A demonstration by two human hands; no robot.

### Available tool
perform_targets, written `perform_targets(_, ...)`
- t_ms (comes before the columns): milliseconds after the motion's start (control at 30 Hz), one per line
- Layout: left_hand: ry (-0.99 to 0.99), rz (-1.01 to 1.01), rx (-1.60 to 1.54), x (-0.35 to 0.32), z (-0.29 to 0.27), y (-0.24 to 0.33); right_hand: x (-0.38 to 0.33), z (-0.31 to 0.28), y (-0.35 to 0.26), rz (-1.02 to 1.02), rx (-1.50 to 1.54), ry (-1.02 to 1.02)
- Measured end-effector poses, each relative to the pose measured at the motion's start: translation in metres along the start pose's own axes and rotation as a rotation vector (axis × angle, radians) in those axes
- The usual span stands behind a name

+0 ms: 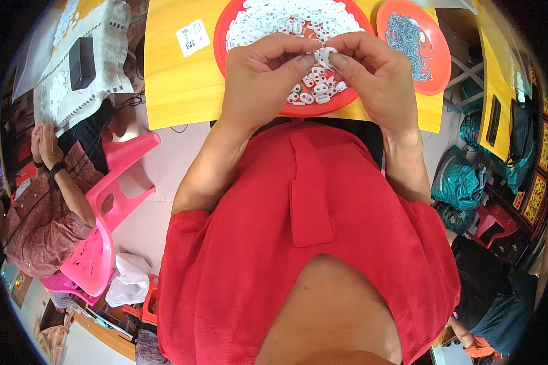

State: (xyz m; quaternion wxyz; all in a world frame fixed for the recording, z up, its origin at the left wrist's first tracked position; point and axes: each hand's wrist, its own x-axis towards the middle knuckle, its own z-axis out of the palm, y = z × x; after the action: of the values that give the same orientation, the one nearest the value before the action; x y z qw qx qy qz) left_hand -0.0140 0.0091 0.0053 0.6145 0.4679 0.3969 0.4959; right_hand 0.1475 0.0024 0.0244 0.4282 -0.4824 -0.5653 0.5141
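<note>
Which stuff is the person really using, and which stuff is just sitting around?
In use:
- left hand and right hand, pinching one small white ring
- big red tray full of white rings
- small orange tray of little grey metal bits

Just lying about:
- pink plastic chair
- black box on another table
- white sticker
- green bags

Red shirt [310, 243], red bowl [225, 30] w/ white plastic rings [286, 18], orange-red plate [438, 61] w/ grey metal bits [408, 36], yellow table [176, 85], pink chair [109, 207].
</note>
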Motion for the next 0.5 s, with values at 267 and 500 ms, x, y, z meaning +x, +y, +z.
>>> perform_targets(267,-0.016,0.036,0.023,-0.0019,0.0049,0.0022,-0.0006,0.0016,0.0006,-0.002,0.078,0.025)
perform_targets(500,-0.088,-0.044,-0.227,-0.0004,0.0039,-0.0018,-0.0007,-0.0041,0.0028,0.015,0.280,0.010)
